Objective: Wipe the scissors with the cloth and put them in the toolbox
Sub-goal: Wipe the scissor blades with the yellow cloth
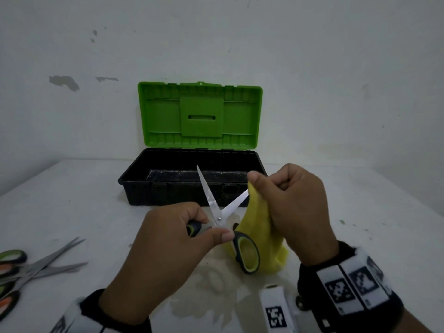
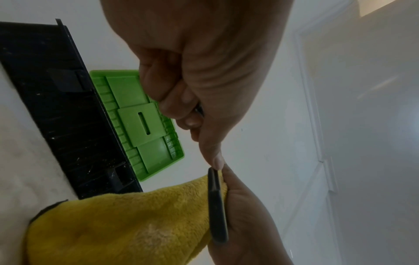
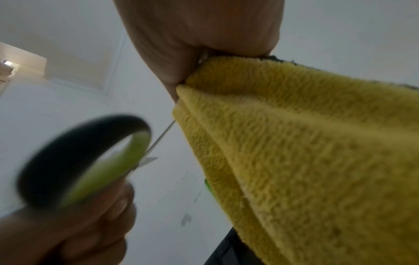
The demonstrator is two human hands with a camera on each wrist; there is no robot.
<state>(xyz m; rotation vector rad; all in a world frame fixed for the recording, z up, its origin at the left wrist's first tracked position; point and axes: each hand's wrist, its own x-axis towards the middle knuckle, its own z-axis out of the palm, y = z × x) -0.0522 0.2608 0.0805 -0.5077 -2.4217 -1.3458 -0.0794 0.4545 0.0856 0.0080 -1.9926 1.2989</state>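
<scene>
yellow cloth [image 1: 258,227] pinched over one blade by right fingers [image 1: 258,179] — left fingers [image 1: 209,227] grip scissors [image 1: 217,212].

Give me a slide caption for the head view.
Left hand holds open scissors; right hand wipes with yellow cloth.

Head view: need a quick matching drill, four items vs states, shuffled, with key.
Items:
1. scissors
2. cloth
3. toolbox
4. spare scissors

States:
A. lying on the table, far left
B. lid up, black tray bare
C. blades spread, gripped near the pivot by the left hand
D. yellow, pinched by the right hand over one blade tip

Pairs: 1-C, 2-D, 3-B, 4-A
</scene>
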